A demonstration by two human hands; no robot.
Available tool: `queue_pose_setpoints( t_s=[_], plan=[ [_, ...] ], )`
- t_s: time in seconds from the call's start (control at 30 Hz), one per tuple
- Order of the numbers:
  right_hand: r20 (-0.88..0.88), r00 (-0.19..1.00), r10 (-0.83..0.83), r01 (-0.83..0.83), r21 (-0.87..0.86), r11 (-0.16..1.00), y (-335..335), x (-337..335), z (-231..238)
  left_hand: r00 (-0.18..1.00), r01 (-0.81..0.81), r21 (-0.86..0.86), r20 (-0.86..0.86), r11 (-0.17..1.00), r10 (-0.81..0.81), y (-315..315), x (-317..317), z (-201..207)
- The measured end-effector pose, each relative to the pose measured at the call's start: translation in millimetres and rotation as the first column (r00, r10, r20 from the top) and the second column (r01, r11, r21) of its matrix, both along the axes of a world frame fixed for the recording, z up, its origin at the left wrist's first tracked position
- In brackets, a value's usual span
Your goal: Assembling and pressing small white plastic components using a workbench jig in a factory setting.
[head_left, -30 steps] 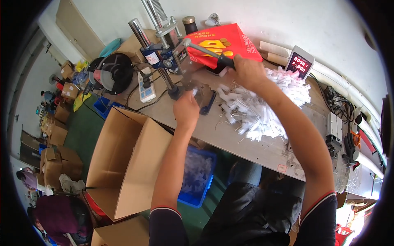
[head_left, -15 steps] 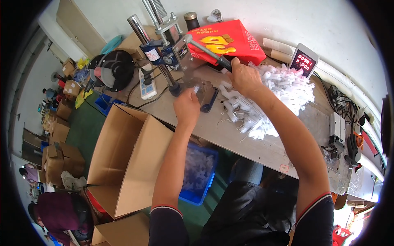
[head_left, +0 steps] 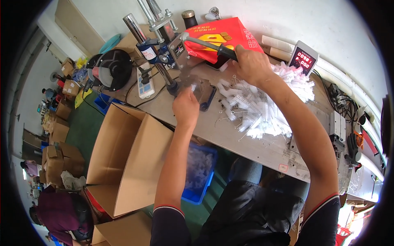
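My right hand (head_left: 253, 66) is wrapped around the black grip of the lever (head_left: 203, 42) on a bench-mounted hand press (head_left: 166, 55). At the foot of the press, my left hand (head_left: 186, 107) pinches a small whitish piece (head_left: 193, 87); its far end is blurred, and I cannot tell whether it sits in the fixture. Beside that hand is the press's metal base plate (head_left: 207, 96). Below and right of my right hand lies a heap of small white bristle brushes (head_left: 256, 108) with thin wire loops.
Behind the lever lies a red bag (head_left: 242, 35). A counter with a red display (head_left: 303, 59) stands behind the heap. To the left are a power strip (head_left: 145, 84) and a round black machine (head_left: 111, 69). An open carton (head_left: 135, 164) and a blue bin (head_left: 213, 164) stand below the table's edge.
My right hand has moved up and a little right with the lever grip, so the lever stands slightly higher. My left hand stays at the press base, still pinching the whitish piece.
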State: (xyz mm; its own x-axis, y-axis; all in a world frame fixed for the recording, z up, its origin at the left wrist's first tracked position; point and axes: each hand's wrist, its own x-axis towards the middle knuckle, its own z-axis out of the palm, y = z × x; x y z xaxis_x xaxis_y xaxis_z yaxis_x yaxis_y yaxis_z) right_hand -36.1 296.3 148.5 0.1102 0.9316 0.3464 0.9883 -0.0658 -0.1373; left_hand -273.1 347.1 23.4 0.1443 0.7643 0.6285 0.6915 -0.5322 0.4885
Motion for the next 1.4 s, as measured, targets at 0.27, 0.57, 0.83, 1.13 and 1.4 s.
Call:
queue_pose_setpoints(
  t_s=[0.27,0.57,0.83,1.13,1.4],
  plan=[
    [-0.089,0.996,0.013,-0.01,0.026,1.0,1.0,-11.2,-20.2,1.0,-0.001,-0.003,0.001,1.0,0.001,-2.1,0.7,4.0],
    [-0.025,1.0,0.013,-0.012,0.036,0.999,0.6,-1.4,-2.6,1.0,-0.018,0.02,-0.004,1.0,0.018,-4.1,2.7,2.8],
    [-0.11,0.994,-0.01,0.009,-0.008,1.0,3.2,-15.6,-28.9,0.996,0.012,0.0,0.086,1.0,-0.012,1.7,2.5,-0.9],
    [-0.208,0.976,-0.066,0.049,-0.085,0.995,13.4,-23.1,-39.8,0.992,0.041,-0.049,0.124,0.998,-0.034,9.7,-4.9,-11.2],
    [-0.213,0.977,-0.034,0.033,-0.01,0.999,11.5,-17.2,-41.6,0.991,0.025,-0.079,0.134,0.997,-0.014,8.6,3.9,-5.4]
  ],
)
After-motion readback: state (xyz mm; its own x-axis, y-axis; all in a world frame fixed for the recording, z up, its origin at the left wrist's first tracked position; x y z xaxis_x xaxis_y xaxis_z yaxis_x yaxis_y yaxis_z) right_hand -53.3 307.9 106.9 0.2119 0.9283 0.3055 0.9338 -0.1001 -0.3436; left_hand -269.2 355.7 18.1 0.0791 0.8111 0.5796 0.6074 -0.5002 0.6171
